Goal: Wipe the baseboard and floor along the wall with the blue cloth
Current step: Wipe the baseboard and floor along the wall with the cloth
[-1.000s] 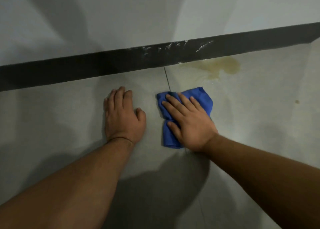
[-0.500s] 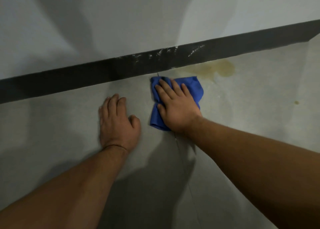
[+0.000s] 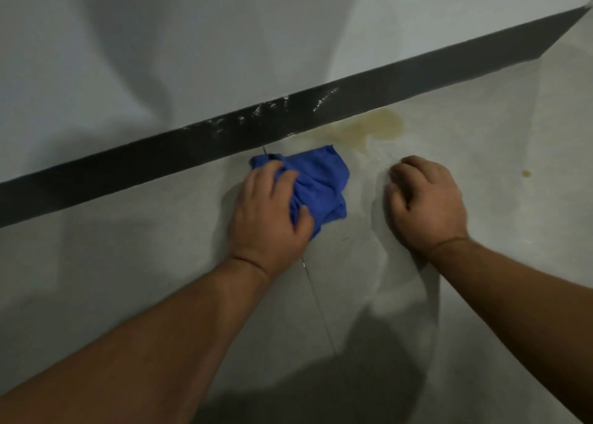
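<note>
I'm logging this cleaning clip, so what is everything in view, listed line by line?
Blue cloth: one, blue, bunched on the floor just below the baseboard.
Baseboard: one, dark grey with white scuffs, running along the foot of the wall.
Wall: one, pale grey, above.
Floor: pale grey tiles with a thin joint line.
Large stain: one, yellowish, on the floor against the baseboard, right of the cloth.
Small spot: one, yellowish, far right.
Left hand: gripping the cloth.
Right hand: curled, empty, on the floor.
</note>
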A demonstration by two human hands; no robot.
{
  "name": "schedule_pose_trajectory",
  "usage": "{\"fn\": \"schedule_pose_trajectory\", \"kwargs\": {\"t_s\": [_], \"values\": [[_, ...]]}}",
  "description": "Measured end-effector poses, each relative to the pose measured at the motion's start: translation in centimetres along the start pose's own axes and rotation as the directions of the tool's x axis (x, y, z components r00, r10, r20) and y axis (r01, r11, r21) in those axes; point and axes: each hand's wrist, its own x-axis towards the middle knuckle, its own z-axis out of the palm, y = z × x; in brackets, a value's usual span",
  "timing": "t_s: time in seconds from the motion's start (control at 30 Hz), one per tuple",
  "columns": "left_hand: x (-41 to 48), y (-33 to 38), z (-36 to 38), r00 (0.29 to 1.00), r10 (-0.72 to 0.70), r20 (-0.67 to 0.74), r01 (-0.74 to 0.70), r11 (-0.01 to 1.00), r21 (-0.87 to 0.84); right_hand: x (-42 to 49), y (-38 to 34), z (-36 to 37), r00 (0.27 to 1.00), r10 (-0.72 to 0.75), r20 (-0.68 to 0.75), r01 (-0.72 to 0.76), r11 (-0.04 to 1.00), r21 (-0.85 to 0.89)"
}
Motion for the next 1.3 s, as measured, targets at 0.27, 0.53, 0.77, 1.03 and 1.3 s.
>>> {"fn": "schedule_pose_trajectory", "kwargs": {"t_s": [0.27,0.53,0.77,1.03,1.3], "values": [[4.0,3.8,4.8,0.957,-0.168,0.235,0.082,0.938,0.338,0.3,2.6,1.2,0.999,-0.020,0.025,0.023,0.992,-0.125],[6.9,6.2,6.9,0.956,0.041,0.289,-0.123,0.954,0.274,0.5,2.8,1.5,0.999,-0.017,-0.033,0.014,0.997,-0.073],[6.2,2.4,5.5,0.951,0.111,0.288,-0.181,0.956,0.231,0.4,3.0,1.5,0.998,0.030,0.047,-0.025,0.995,-0.096],[10.5,3.9,6.4,0.950,0.131,0.284,-0.167,0.980,0.105,0.4,3.0,1.7,0.999,0.024,0.030,-0.021,0.995,-0.102],[7.5,0.7,4.5,0.968,0.080,0.238,-0.124,0.976,0.180,0.3,3.1,1.6,1.000,0.023,0.006,-0.022,0.994,-0.111]]}}
